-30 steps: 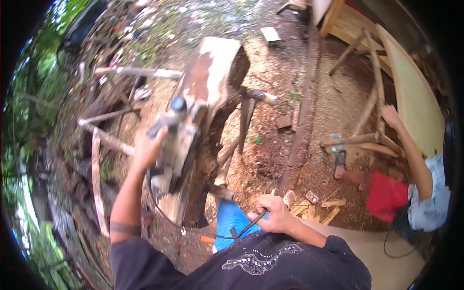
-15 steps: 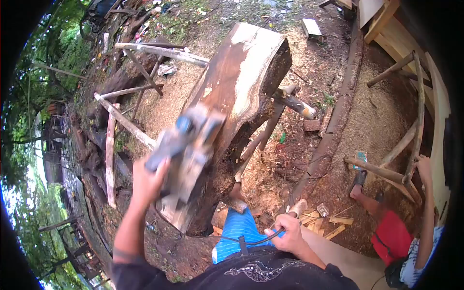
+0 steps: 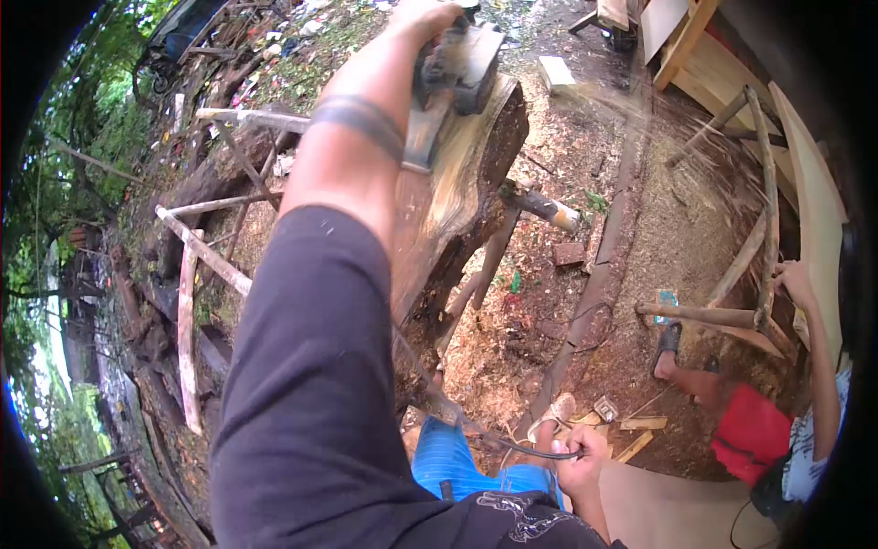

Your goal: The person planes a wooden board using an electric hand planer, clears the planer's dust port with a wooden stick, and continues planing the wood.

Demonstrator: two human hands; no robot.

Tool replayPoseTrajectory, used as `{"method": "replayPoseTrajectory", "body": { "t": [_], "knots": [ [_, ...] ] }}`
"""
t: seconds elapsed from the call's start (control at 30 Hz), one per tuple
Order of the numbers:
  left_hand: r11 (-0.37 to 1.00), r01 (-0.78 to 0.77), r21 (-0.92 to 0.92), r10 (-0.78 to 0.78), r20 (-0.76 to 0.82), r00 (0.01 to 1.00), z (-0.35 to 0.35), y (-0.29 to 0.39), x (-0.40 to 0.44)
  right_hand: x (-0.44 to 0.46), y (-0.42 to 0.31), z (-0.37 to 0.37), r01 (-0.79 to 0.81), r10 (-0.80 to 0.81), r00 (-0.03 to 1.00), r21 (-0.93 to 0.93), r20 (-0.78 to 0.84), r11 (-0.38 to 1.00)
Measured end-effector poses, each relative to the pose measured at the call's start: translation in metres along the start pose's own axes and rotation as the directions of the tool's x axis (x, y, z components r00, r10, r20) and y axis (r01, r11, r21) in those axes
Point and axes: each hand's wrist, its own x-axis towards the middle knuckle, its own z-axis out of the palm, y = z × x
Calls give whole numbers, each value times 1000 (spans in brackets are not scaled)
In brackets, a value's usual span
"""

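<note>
One planer (image 3: 474, 60) sits just beneath the left hand (image 3: 424, 16), atop the slab (image 3: 450, 197).

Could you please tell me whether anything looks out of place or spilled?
Yes, the ground looks untidy: pale shavings are strewn around the wooden slab, and loose offcuts lie at uneven angles rather than stacked.
</note>
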Motion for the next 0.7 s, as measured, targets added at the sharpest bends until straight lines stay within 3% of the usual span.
{"method": "replayPoseTrajectory", "body": {
  "t": [0.1,0.23,0.27,0.3,0.33,0.43,0.47,0.5,0.53,0.57,0.6,0.7],
  "knots": [
    [996,-55,68,54,8,998,-12,-6,-27,-11,-34,1,22,-22,1000,-3,3,1000],
    [975,-57,214,40,85,996,-48,-32,-126,-19,-50,1,198,-174,968,-120,183,973],
    [959,-108,261,94,64,994,-48,-65,-146,-19,-56,3,247,-217,943,-92,253,965],
    [969,-8,247,-15,91,996,-62,-71,-193,-18,-60,5,289,-254,912,-64,322,955],
    [985,6,172,-3,-19,1000,-66,-96,-239,-17,-66,7,331,-292,874,-36,387,943],
    [993,114,39,-115,31,993,-111,-93,-394,-13,-90,16,382,-332,761,30,557,924],
    [984,178,26,-179,18,984,-120,-100,-440,-14,-96,18,395,-346,731,49,588,918],
    [950,313,-9,-310,105,945,-134,-93,-480,-12,-102,21,407,-360,703,69,614,911],
    [922,317,222,-335,50,941,-139,-125,-526,-8,-105,23,423,-376,674,85,635,902],
    [925,367,96,-373,49,927,-144,-112,-556,-6,-103,24,435,-389,652,99,651,895],
    [870,489,66,-491,12,871,-145,-119,-588,-2,-102,22,416,-382,656,111,651,903],
    [839,543,23,-543,-1,840,-143,-128,-618,10,-103,19,370,-361,684,125,635,921]
  ]
}}
